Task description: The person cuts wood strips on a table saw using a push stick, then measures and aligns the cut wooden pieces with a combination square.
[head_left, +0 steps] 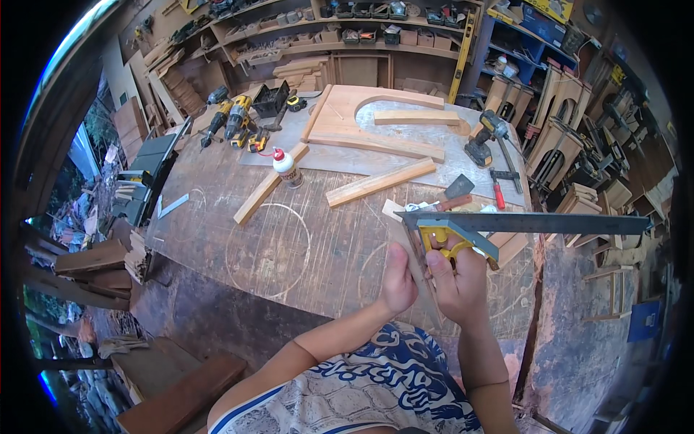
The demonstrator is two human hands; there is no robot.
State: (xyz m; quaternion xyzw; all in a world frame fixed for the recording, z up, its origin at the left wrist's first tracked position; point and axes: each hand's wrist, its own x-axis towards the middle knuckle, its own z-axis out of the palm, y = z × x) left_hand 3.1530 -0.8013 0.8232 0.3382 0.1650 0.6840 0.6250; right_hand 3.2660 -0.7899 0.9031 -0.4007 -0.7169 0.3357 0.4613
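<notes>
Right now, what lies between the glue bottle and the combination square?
In the head view, a loose wooden strip lies between the glue bottle and the combination square.

On the workbench (238,239) I see a glue bottle (287,168) with a red cap standing just beside a loose wooden strip (269,183), and a second strip (380,182) lies angled to its right. Farther back sits an arched wooden frame (376,119), with yellow cordless drills (230,119) to its left and another drill (486,137) to its right. A red-handled tool (499,194) and a scraper (458,189) lie near the bench's right edge.

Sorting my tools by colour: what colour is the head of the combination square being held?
Yellow, on the combination square with its grey steel blade; the head view shows it.
</notes>
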